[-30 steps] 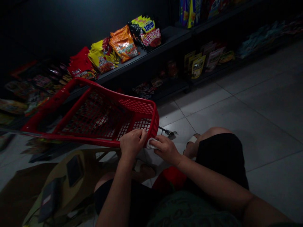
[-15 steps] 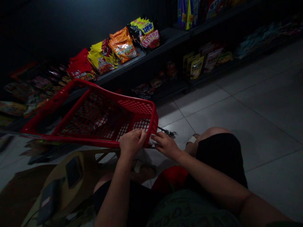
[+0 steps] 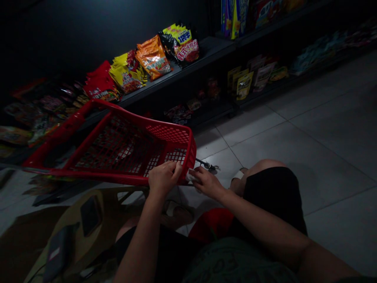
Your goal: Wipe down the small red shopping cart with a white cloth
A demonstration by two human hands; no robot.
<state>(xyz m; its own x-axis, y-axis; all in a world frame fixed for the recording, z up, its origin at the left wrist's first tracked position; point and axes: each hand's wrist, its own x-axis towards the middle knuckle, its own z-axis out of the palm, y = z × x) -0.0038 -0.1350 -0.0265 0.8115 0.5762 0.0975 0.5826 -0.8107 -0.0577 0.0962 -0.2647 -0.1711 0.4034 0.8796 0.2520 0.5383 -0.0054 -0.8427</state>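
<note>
A red plastic shopping cart [image 3: 138, 181] with lattice walls stands in front of me, its narrow end toward my hands. My left hand [image 3: 165, 175] is closed around the cart's rim at the near corner. Just right of it, my right hand [image 3: 207, 181] pinches a crumpled white cloth or tissue [image 3: 191, 175] against the outer face of the cart's end. Which of the two the white piece is, I cannot tell. The fingertips of the left hand are hidden behind the rim.
Dark shelves [image 3: 216, 45] with orange snack packets [image 3: 153, 57] and yellow packets [image 3: 128, 72] run behind the cart. At lower left, a stool [image 3: 97, 220] bears a phone [image 3: 90, 215] and a dark device [image 3: 60, 249]. Pale floor tiles [image 3: 324, 145] lie to the right.
My right hand and the white piece have shifted very slightly along the cart's end. The left hand keeps its grip on the rim.
</note>
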